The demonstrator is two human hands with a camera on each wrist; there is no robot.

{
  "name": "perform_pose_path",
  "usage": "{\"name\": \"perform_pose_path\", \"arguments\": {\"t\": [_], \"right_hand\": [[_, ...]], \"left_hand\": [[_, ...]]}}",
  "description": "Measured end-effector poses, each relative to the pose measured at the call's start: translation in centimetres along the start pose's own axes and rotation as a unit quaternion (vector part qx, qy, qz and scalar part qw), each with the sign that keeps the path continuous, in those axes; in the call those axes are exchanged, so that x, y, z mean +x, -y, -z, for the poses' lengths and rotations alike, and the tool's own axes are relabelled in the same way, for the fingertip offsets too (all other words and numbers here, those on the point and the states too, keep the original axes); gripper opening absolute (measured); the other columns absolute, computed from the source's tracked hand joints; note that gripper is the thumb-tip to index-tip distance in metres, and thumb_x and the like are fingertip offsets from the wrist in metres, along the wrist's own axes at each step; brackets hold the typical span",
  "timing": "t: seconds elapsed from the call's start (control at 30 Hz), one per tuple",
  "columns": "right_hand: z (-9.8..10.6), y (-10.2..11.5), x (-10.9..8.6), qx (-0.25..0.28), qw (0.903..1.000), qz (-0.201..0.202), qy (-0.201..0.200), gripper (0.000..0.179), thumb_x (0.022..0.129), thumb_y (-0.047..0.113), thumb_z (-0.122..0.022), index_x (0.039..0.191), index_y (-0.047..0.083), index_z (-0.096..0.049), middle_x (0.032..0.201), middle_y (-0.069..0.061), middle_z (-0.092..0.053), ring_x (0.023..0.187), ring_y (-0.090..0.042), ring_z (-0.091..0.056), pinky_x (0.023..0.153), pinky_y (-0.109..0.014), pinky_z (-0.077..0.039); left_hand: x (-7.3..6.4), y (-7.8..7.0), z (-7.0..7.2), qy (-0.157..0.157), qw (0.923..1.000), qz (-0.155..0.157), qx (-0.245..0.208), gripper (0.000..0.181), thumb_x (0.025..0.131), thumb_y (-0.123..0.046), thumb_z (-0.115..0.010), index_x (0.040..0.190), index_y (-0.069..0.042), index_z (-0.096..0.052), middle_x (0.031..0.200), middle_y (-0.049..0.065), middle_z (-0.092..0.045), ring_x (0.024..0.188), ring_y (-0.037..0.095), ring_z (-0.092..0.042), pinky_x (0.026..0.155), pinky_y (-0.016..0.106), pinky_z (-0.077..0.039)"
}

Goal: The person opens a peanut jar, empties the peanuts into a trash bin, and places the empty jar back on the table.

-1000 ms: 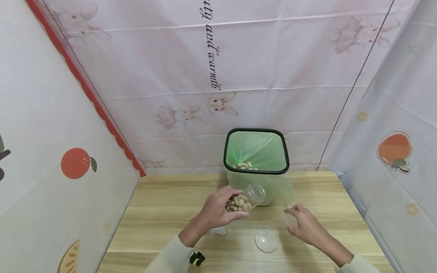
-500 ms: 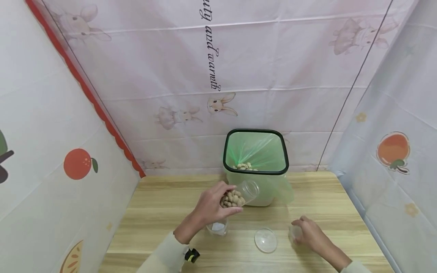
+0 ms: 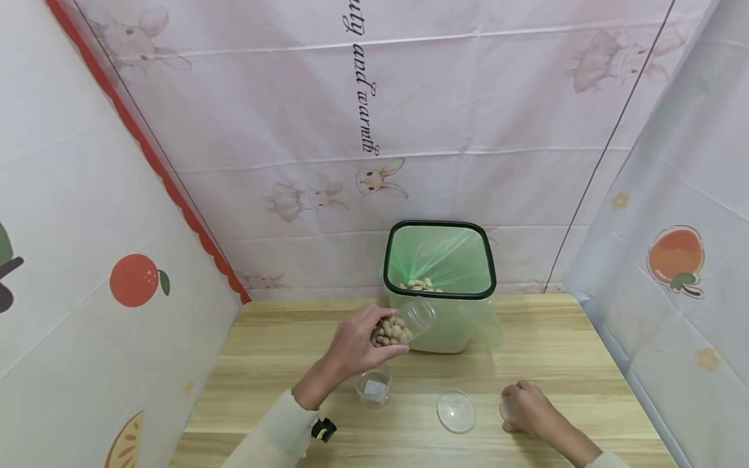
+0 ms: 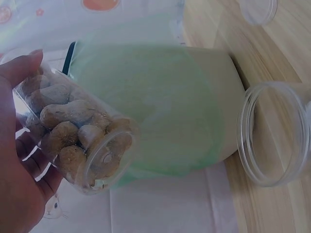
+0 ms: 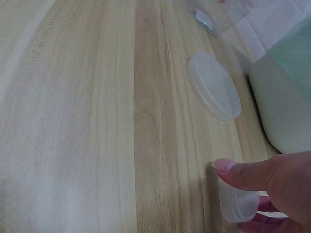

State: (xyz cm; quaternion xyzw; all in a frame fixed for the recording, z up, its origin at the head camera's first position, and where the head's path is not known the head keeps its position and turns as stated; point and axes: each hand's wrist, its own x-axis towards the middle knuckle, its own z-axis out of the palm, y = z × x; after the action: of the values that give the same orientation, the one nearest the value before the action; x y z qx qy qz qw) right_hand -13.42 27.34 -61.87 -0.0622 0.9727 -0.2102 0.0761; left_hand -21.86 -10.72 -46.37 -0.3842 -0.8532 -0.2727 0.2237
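Observation:
My left hand (image 3: pixel 355 344) grips a tilted clear plastic jar (image 3: pixel 418 318) without a lid. Unshelled peanuts (image 3: pixel 391 331) fill its lower part, seen closely as peanuts (image 4: pixel 68 116) in the left wrist view. Lower right, my right hand (image 3: pixel 532 411) holds a small clear lid (image 5: pixel 238 201) between thumb and fingers, down at the tabletop. A larger clear round lid (image 3: pixel 456 411) lies flat between the hands. Below my left hand a second clear jar (image 3: pixel 374 388), open-topped with a white label, stands on the table.
A pale bin (image 3: pixel 439 341) lined with a green bag and topped by a black rim (image 3: pixel 440 296) stands at the table's back edge. More peanuts (image 3: pixel 422 285) lie inside it. Printed cloth (image 3: pixel 468 117) walls enclose the wooden table (image 3: pixel 281 364) at the back and sides.
My left hand has drawn the peanut jar to the left, away from the bin's front. My right hand has moved down and right, bringing the small lid down to the tabletop.

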Motion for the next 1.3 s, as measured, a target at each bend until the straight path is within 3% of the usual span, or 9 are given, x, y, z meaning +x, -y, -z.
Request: {"name": "perform_pose_path", "arguments": {"t": [0.3, 0.5, 0.67, 0.8, 0.9, 1.03, 1.17, 1.3], "right_hand": [[-0.6, -0.2, -0.3, 0.007, 0.9999, 0.008, -0.006, 0.058, 0.064, 0.022, -0.097, 0.113, 0.007, -0.071, 0.109, -0.017, -0.063, 0.098, -0.032, -0.062, 0.078, -0.051, -0.06], [-0.4, 0.0, -0.3, 0.002, 1.0, -0.003, 0.002, 0.062, 0.065, 0.027, -0.097, 0.117, 0.007, -0.07, 0.112, -0.016, -0.063, 0.101, -0.032, -0.062, 0.081, -0.051, -0.06], [1.1, 0.3, 0.0, 0.002, 0.9999, -0.006, 0.008, 0.068, 0.078, 0.038, -0.088, 0.123, -0.008, -0.066, 0.114, -0.026, -0.068, 0.104, -0.043, -0.067, 0.088, -0.057, -0.059], [3.4, 0.4, 0.7, 0.014, 0.9997, -0.02, -0.002, 0.064, 0.089, 0.037, -0.079, 0.124, -0.015, -0.063, 0.109, -0.029, -0.072, 0.102, -0.044, -0.071, 0.088, -0.055, -0.059], [5.3, 0.5, 1.3, 0.019, 0.9992, -0.017, -0.031, 0.052, 0.093, 0.032, -0.076, 0.121, -0.011, -0.067, 0.105, -0.024, -0.075, 0.097, -0.038, -0.073, 0.082, -0.052, -0.061], [7.2, 0.9, 1.6, 0.024, 0.9948, 0.007, -0.099, 0.036, 0.096, 0.025, -0.074, 0.113, -0.006, -0.072, 0.096, -0.014, -0.078, 0.089, -0.031, -0.074, 0.076, -0.047, -0.061], [9.1, 1.5, 1.9, 0.025, 0.987, 0.027, -0.157, 0.025, 0.098, 0.02, -0.07, 0.109, -0.003, -0.073, 0.093, -0.009, -0.078, 0.083, -0.024, -0.073, 0.07, -0.041, -0.06], [11.1, 2.3, 2.6, 0.029, 0.9794, 0.043, -0.195, 0.022, 0.101, 0.017, -0.066, 0.11, -0.002, -0.073, 0.094, -0.012, -0.078, 0.084, -0.028, -0.073, 0.071, -0.045, -0.06]], "left_hand": [[0.5, 0.9, 0.2, -0.017, 0.9998, -0.01, 0.01, 0.067, 0.073, -0.044, -0.093, 0.125, -0.009, -0.066, 0.11, 0.004, -0.071, 0.094, 0.015, -0.068, 0.074, 0.028, -0.06], [0.9, 1.3, 0.5, -0.03, 0.9992, -0.015, 0.021, 0.068, 0.072, -0.043, -0.094, 0.124, -0.009, -0.067, 0.103, 0.003, -0.069, 0.086, 0.013, -0.065, 0.067, 0.026, -0.057], [1.1, 1.7, 0.7, -0.025, 0.999, -0.008, 0.035, 0.066, 0.073, -0.043, -0.093, 0.125, -0.011, -0.067, 0.103, 0.003, -0.068, 0.087, 0.014, -0.065, 0.067, 0.026, -0.057], [1.4, 1.9, 0.7, -0.023, 0.9989, -0.009, 0.041, 0.067, 0.074, -0.044, -0.092, 0.126, -0.011, -0.066, 0.108, 0.004, -0.07, 0.093, 0.016, -0.068, 0.071, 0.031, -0.06], [1.7, 2.0, 0.8, -0.024, 0.9987, -0.009, 0.045, 0.067, 0.075, -0.045, -0.092, 0.127, -0.011, -0.066, 0.113, 0.005, -0.071, 0.099, 0.019, -0.069, 0.076, 0.034, -0.062], [1.8, 2.0, 1.1, -0.022, 0.9984, -0.007, 0.051, 0.066, 0.076, -0.046, -0.091, 0.127, -0.011, -0.067, 0.115, 0.005, -0.071, 0.102, 0.02, -0.069, 0.079, 0.036, -0.062], [1.9, 2.1, 1.2, -0.025, 0.998, -0.005, 0.057, 0.067, 0.075, -0.046, -0.092, 0.126, -0.011, -0.067, 0.11, 0.004, -0.07, 0.096, 0.018, -0.067, 0.074, 0.033, -0.06], [2.0, 2.3, 1.4, -0.028, 0.9976, -0.003, 0.064, 0.067, 0.075, -0.046, -0.091, 0.126, -0.011, -0.068, 0.102, 0.003, -0.068, 0.086, 0.015, -0.063, 0.066, 0.029, -0.055]]}}
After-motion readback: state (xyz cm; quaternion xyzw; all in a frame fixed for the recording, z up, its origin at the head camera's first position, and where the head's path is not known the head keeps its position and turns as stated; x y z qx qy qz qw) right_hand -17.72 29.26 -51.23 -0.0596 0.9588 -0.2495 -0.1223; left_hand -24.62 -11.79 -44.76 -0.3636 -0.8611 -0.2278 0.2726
